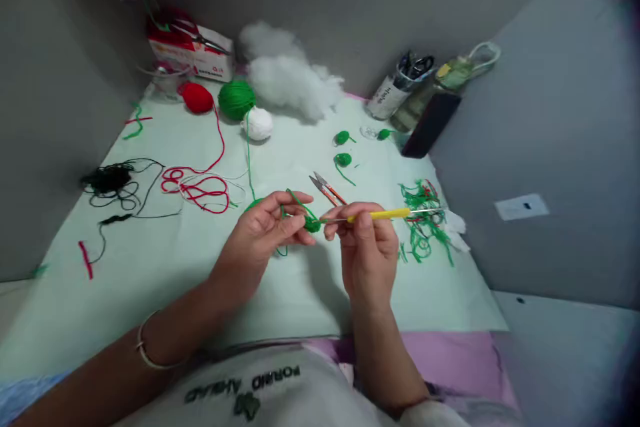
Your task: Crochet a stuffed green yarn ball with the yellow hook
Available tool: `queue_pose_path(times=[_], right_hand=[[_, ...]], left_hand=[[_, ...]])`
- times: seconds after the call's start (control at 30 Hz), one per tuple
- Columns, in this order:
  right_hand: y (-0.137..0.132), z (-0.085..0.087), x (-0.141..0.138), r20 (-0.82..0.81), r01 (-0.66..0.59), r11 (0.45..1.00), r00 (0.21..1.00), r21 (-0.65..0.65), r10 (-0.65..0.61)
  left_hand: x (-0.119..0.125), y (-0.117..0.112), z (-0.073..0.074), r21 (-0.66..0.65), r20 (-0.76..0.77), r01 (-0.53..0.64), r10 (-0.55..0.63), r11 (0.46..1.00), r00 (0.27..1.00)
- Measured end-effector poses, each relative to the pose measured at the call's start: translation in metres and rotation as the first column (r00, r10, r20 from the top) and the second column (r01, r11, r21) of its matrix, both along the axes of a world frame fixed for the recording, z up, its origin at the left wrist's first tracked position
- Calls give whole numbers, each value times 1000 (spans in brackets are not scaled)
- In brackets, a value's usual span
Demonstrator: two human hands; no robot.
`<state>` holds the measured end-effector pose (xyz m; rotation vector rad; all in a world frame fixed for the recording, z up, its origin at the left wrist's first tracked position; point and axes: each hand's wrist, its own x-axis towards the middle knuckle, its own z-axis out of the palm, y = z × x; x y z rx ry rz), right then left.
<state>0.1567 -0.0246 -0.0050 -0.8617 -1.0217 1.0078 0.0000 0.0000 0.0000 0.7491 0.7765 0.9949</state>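
We find the right hand (369, 240) closed in a pencil-like grip on a slim metal hook with a yellow handle (385, 215). The hook's long axis runs sideways and nearly level, its inner end pointing left, toward the other hand. The left hand (264, 227) pinches a small green piece of worked yarn (312, 225) between thumb and fingers; this piece lies immediately left of the right hand's fingertips, at the hook's tip. We cannot tell whether the tip passes through a loop or only meets the edge. Just beyond the right hand we record metal snips with orange handles (327, 190). Well beyond the left hand sits a round green yarn ball (237, 100); right of the right hand lie tangled green yarn clippings (420, 233).
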Motion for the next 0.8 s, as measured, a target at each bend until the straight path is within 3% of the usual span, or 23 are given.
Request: queue_pose_path(times=[0.23,0.43,0.57,0.67,0.73,0.77,0.8], right_hand=[[-10,4,0,209,129,983,966,129,-154],[-13,6,1,439,127,932,855,340,-277],[-14,3,0,569,70,887,743,457,-352],[-17,-4,-2,697,53,851,547,523,-463],[-19,-9,-4,710,61,802,428,594,-558],[-19,-10,-4,699,68,789,423,610,-577],[-19,-11,-4,683,80,796,468,600,-561]], left_hand=[[-2,-3,1,67,-37,-21,24,997,999],[-1,-5,3,132,-143,-54,73,990,987],[1,-8,5,128,-183,-61,85,990,979],[1,-8,6,84,-132,-79,90,993,987],[-1,-6,8,-19,-34,-14,13,1000,999],[-2,-4,9,-85,27,44,-42,995,999],[-3,-3,9,-146,86,96,-85,985,993]])
